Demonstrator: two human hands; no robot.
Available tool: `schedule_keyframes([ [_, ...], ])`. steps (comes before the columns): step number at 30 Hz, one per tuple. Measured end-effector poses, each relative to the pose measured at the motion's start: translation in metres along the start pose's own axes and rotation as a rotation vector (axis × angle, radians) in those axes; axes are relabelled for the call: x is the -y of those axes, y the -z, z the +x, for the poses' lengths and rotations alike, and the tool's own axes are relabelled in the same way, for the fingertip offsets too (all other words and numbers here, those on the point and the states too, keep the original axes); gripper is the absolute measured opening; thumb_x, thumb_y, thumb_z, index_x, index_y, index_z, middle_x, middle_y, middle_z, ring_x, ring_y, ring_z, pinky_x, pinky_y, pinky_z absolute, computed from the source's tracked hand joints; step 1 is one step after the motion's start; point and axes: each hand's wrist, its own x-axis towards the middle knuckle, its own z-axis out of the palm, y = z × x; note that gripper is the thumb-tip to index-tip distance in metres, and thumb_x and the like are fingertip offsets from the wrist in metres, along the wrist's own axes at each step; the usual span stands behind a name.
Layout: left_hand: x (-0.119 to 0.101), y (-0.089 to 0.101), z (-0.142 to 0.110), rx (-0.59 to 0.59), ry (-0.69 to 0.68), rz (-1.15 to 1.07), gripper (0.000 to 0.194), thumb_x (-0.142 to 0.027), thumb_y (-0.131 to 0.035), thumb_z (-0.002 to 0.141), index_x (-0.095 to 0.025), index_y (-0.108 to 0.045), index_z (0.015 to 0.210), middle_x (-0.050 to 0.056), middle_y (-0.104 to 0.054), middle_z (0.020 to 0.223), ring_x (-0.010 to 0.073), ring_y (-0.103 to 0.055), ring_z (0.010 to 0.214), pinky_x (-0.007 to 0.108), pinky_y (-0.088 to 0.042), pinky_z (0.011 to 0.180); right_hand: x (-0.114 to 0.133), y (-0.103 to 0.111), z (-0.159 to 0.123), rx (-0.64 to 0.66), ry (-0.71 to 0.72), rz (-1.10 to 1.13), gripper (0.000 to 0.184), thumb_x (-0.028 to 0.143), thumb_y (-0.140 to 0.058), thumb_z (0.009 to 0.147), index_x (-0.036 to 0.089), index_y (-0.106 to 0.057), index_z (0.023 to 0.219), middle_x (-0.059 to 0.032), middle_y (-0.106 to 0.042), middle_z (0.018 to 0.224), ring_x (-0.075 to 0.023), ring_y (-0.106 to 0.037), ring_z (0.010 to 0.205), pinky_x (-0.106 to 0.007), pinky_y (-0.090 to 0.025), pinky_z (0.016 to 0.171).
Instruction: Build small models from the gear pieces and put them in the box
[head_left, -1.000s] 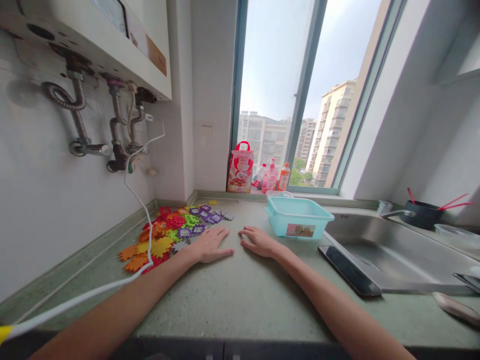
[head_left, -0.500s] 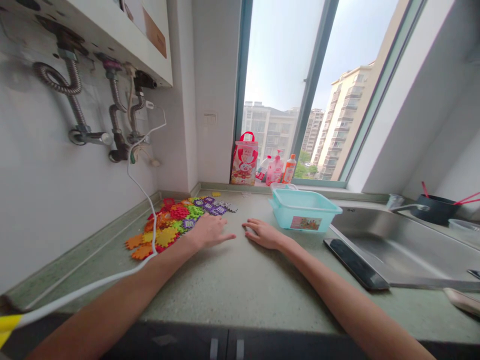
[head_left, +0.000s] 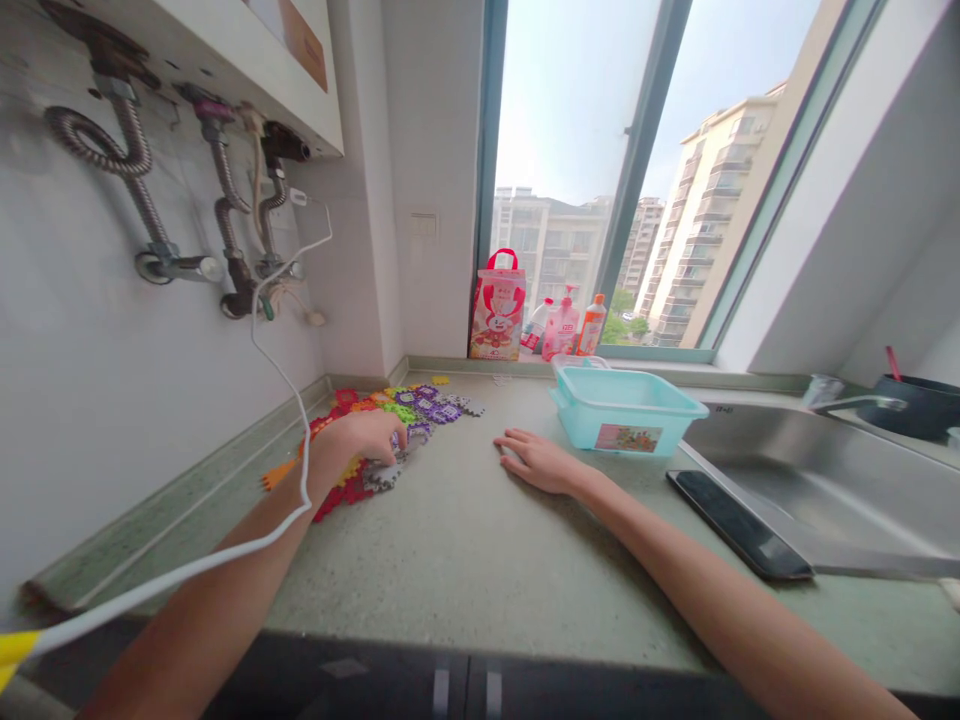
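A white cord point(head_left: 150, 592) runs in front of the left arm. The left hand point(head_left: 369, 437) is over the heap of bright bumpy-edged pieces point(head_left: 409, 408), fingers bent down, and I can't tell if they pinch one. The heap is on the green counter point(head_left: 450, 560), near the wall. Next, the right hand point(head_left: 541, 462) lies flat on the counter, its fingers a little apart. Past it sits a light blue box point(head_left: 637, 415), then a black phone point(head_left: 739, 525) beside the shiny sink point(head_left: 832, 490)
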Motion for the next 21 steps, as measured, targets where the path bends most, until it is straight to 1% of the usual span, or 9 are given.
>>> schedule_keyframes([
  [3,0.001,-0.003,0.006,0.015,-0.115,-0.129,0.039,-0.027,-0.076,0.065,-0.024,-0.081,0.104,0.005,-0.081,0.100,0.0229,-0.072,0.085,0.027,-0.051,0.070,0.001,0.000,0.000,0.001,0.010,-0.004,0.052,0.043,-0.049,0.105,0.017,-0.062,0.148,-0.0202,-0.058,0.154,-0.0340,-0.052,0.147,-0.051,-0.040,0.124],
  [6,-0.004,-0.006,0.011,-0.013,-0.170,-0.168,0.036,-0.031,-0.080,0.065,-0.024,-0.082,0.100,0.003,-0.080,0.096,0.0224,-0.071,0.084,0.027,-0.050,0.071,0.001,-0.001,0.000,0.000,0.002,-0.006,0.052,0.043,-0.048,0.106,0.018,-0.062,0.149,-0.0198,-0.057,0.155,-0.0338,-0.051,0.147,-0.051,-0.040,0.124],
  [10,-0.018,-0.012,0.014,0.021,-0.249,-0.198,0.038,-0.042,-0.084,0.069,-0.024,-0.081,0.102,0.002,-0.078,0.096,0.0206,-0.070,0.082,0.026,-0.047,0.069,0.001,-0.002,0.000,-0.007,-0.017,0.007,0.051,0.043,-0.050,0.105,0.020,-0.062,0.148,-0.0181,-0.057,0.155,-0.0334,-0.051,0.148,-0.051,-0.039,0.125],
  [13,-0.034,-0.022,0.017,0.021,-0.327,-0.266,0.039,-0.049,-0.084,0.073,-0.024,-0.079,0.103,0.001,-0.076,0.093,0.0189,-0.069,0.080,0.025,-0.046,0.067,0.001,-0.001,-0.001,-0.003,-0.025,0.013,0.051,0.043,-0.050,0.104,0.019,-0.064,0.146,-0.0185,-0.057,0.154,-0.0343,-0.051,0.148,-0.052,-0.039,0.125],
  [16,-0.053,-0.038,0.022,-0.044,-0.385,-0.345,0.040,-0.053,-0.081,0.079,-0.023,-0.075,0.104,0.000,-0.075,0.091,0.0178,-0.068,0.081,0.025,-0.046,0.069,0.007,0.004,-0.002,-0.018,-0.001,0.025,0.054,0.036,-0.055,0.100,0.019,-0.058,0.151,-0.0177,-0.057,0.155,-0.0333,-0.053,0.145,-0.052,-0.041,0.123],
  [18,-0.065,-0.048,0.025,-0.116,-0.424,-0.363,0.040,-0.056,-0.076,0.086,-0.023,-0.073,0.108,0.000,-0.074,0.091,0.0175,-0.067,0.081,0.025,-0.046,0.071,0.015,0.009,-0.002,-0.043,0.059,0.057,0.063,0.028,-0.059,0.094,0.021,-0.051,0.157,-0.0160,-0.052,0.160,-0.0316,-0.054,0.145,-0.050,-0.042,0.122],
  [19,-0.071,-0.053,0.026,-0.160,-0.451,-0.349,0.039,-0.056,-0.072,0.090,-0.023,-0.073,0.111,0.001,-0.073,0.093,0.0178,-0.067,0.082,0.026,-0.046,0.073,0.019,0.011,-0.002,-0.057,0.098,0.074,0.067,0.025,-0.060,0.091,0.023,-0.050,0.158,-0.0149,-0.049,0.162,-0.0310,-0.054,0.145,-0.049,-0.043,0.121],
  [20,-0.075,-0.057,0.027,-0.206,-0.479,-0.320,0.038,-0.055,-0.069,0.093,-0.023,-0.072,0.112,0.002,-0.073,0.095,0.0186,-0.067,0.084,0.026,-0.047,0.076,0.024,0.013,-0.002,-0.068,0.137,0.088,0.067,0.023,-0.061,0.089,0.024,-0.052,0.156,-0.0139,-0.049,0.163,-0.0306,-0.054,0.145,-0.048,-0.044,0.121],
  [21,-0.079,-0.060,0.027,-0.249,-0.505,-0.282,0.036,-0.054,-0.066,0.096,-0.023,-0.072,0.114,0.003,-0.073,0.099,0.0195,-0.067,0.087,0.027,-0.048,0.079,0.028,0.015,-0.001,-0.075,0.171,0.097,0.064,0.022,-0.062,0.088,0.024,-0.056,0.152,-0.0132,-0.052,0.161,-0.0303,-0.056,0.142,-0.047,-0.045,0.119],
])
